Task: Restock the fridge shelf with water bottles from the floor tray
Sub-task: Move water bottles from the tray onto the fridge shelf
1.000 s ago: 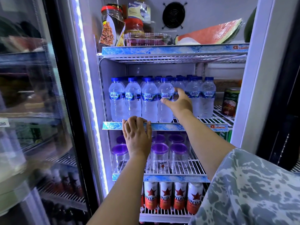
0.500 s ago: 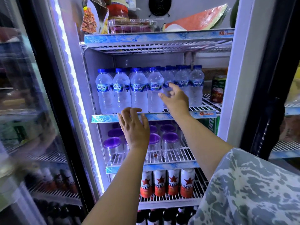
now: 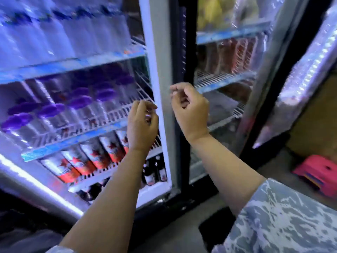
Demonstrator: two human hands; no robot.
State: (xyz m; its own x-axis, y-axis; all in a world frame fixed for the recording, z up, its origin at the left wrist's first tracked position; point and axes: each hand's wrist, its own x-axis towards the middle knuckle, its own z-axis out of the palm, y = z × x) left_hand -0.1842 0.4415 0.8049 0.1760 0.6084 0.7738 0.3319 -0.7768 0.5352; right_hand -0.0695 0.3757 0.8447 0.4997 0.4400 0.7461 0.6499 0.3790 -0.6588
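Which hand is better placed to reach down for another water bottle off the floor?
Probably right. The right hand hangs empty before the fridge's door frame, on the side with open floor. The left hand, also empty, sits before the shelves. No floor tray is in view.

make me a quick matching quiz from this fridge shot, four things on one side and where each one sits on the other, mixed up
Things:
1. water bottles
2. purple-lidded jars
3. red star cans
4. pink stool

Places:
A. on the floor at far right
B. shelf just under the purple lids
C. top shelf in view
D. middle wire shelf, left of the left hand

Pairs: 1-C, 2-D, 3-B, 4-A
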